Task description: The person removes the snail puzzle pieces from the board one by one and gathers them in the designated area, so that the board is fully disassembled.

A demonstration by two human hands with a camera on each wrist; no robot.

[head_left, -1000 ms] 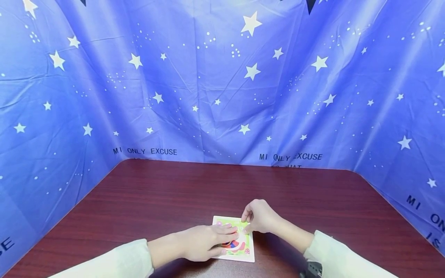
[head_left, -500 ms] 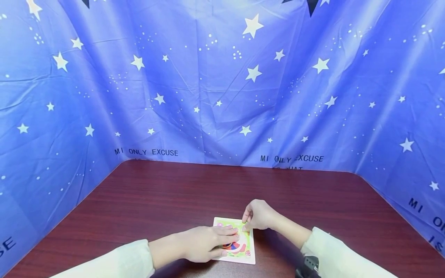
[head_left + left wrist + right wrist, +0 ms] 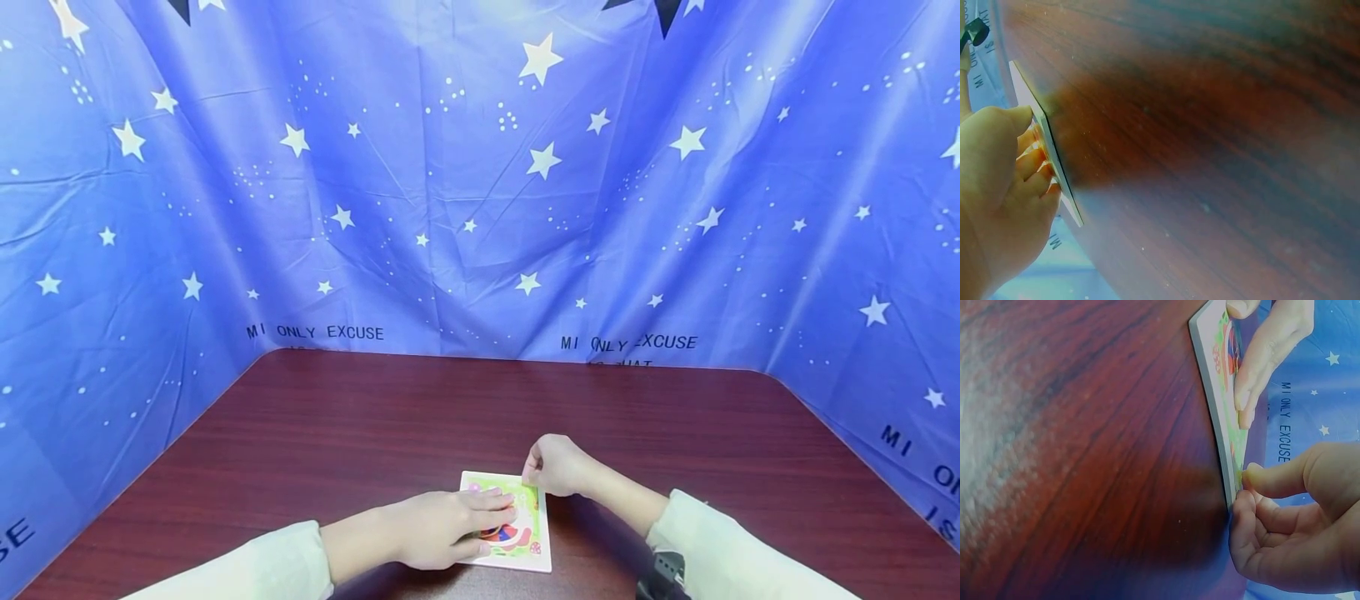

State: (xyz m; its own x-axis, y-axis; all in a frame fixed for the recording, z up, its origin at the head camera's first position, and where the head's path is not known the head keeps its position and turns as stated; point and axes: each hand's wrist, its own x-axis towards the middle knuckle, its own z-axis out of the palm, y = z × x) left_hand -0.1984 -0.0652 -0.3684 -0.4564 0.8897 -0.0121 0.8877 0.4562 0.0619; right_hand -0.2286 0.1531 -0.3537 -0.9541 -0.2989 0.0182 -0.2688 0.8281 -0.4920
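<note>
Where left fingers (image 3: 489, 494) rest, a rim (image 3: 517, 564) encloses artwork (image 3: 522, 535).

The person wears long, loose sleeves in a pale cream with a faint green cast. The left sleeve (image 3: 247, 560) is nearly white along its upper surface and a little greyer near the wide, plain cuff, where soft creases gather. The right sleeve (image 3: 727, 546) matches it in colour, with shallow folds and a similar straight-edged cuff. Both end short of the wrists, leaving part of each forearm uncovered. The hands (image 3: 435, 529) are bare. At the right cuff sits a small, blocky black device (image 3: 663, 575) with a paler detail on its side.
</note>
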